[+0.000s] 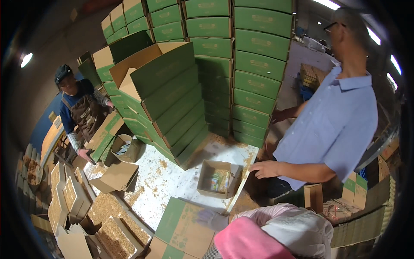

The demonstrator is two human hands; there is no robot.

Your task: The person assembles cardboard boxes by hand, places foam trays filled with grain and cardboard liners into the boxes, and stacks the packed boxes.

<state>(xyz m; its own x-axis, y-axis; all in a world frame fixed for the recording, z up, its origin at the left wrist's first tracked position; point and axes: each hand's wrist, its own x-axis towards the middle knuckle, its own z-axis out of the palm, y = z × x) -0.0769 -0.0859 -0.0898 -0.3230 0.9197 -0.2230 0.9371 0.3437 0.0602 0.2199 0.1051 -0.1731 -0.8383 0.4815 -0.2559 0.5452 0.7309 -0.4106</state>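
Low in the view, my right hand (212, 219), in a pale purple-grey glove, lies across a green and brown printed carton (170, 222). Its fingers look stretched out over the cardboard. Pink and white cloth (258, 239) at the lower edge hides part of the arm. My left hand does not show. Beyond the glove, a small open brown box (220, 165) stands on the white worktable (161, 198), with colourful packets and shavings inside. A co-worker's hand (265, 169) rests at the table's right edge, near that box.
Tall stacks of green cartons (261, 64) rise behind a nearer stack (172, 97) topped by an open carton. At left, a person in an apron (86, 112) handles a green carton. Trays of shavings (114, 239) crowd the lower left. A person in blue (330, 116) stands right.
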